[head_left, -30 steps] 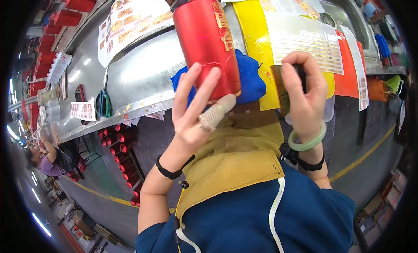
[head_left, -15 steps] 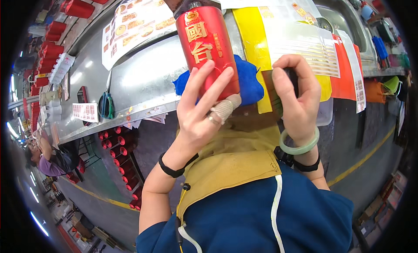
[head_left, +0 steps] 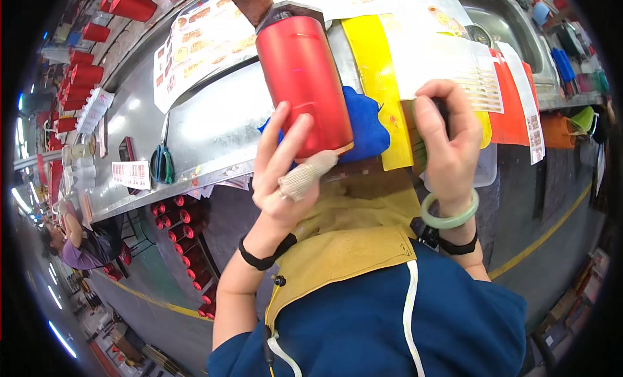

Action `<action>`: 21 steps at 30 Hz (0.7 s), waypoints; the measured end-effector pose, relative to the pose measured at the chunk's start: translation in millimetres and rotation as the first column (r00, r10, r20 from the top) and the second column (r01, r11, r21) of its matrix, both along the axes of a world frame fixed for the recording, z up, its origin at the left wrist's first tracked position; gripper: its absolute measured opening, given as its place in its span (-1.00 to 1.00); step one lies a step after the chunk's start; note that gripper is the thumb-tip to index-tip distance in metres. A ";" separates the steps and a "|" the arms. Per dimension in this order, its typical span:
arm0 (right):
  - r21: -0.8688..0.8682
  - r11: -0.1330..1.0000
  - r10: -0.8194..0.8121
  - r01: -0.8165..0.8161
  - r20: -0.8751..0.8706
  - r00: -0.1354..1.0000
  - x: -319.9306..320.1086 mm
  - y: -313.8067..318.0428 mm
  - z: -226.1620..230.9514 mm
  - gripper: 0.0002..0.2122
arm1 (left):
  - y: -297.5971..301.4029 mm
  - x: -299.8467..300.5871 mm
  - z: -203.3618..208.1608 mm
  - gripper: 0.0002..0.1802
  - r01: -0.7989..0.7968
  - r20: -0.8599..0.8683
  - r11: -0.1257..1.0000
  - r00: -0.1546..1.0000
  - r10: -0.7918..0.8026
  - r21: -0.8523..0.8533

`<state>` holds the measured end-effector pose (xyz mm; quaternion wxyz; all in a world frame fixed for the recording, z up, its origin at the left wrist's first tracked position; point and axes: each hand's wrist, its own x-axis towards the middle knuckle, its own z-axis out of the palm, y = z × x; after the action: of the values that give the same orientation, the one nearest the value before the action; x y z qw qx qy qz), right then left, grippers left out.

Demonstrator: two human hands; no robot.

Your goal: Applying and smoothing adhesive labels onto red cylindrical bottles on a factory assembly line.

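A glossy red bottle point(head_left: 304, 85) lies on a blue cloth point(head_left: 367, 127), its dark neck end against a metal holder point(head_left: 311, 8). A plain side without gold lettering faces up. My left hand point(head_left: 282, 182) is on the lower part of the bottle: two fingers rest along its surface, and a digit in a beige ribbed cover point(head_left: 305, 177) presses at the base edge. To the right, my right hand point(head_left: 451, 150) curls its fingers around a dark rounded object point(head_left: 442, 112), mostly hidden by the hand. That hand is beside a yellow sheet point(head_left: 383, 85), apart from the bottle.
Printed sticker sheets point(head_left: 207, 43) cover the far side of the metal table point(head_left: 214, 117). Scissors point(head_left: 162, 159) lie near its left front edge. A white striped sheet point(head_left: 477, 78) and a red sheet point(head_left: 509, 117) lie at right. Red bottles point(head_left: 188, 231) stand below the table; another person point(head_left: 81, 237) is far left.
The bottle has turned about its long axis, so its gold lettering is out of sight. My left hand has shifted slightly left and down. The right hand has barely moved.
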<state>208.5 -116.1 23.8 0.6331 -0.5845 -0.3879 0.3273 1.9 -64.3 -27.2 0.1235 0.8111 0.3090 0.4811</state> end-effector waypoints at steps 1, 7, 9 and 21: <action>0.030 0.997 -0.076 0.072 0.131 0.989 10.0 3.0 -7.3 -0.90 | -7.8 -1.9 0.5 -0.76 -0.063 0.023 0.993 0.998 0.065 -0.102; 0.002 1.000 0.027 -0.028 0.090 0.996 0.5 -0.4 0.5 -0.92 | 1.9 9.1 3.6 -0.72 0.050 -0.242 0.996 0.970 -0.029 0.078; 0.004 0.999 0.033 -0.034 0.106 0.994 -0.6 -1.0 -0.3 -0.92 | 6.6 4.3 4.0 -0.70 0.111 -0.172 0.992 0.980 -0.101 0.051; 0.010 1.000 0.002 -0.003 0.116 0.993 7.7 1.4 -1.5 -0.93 | -2.1 -0.7 8.3 -0.66 0.069 -0.174 0.998 0.982 -0.068 -0.003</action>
<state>216.2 -114.7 22.4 0.6118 -0.5988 -0.4267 0.2917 1.2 -66.4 -18.9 0.1114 0.8602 0.2899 0.4045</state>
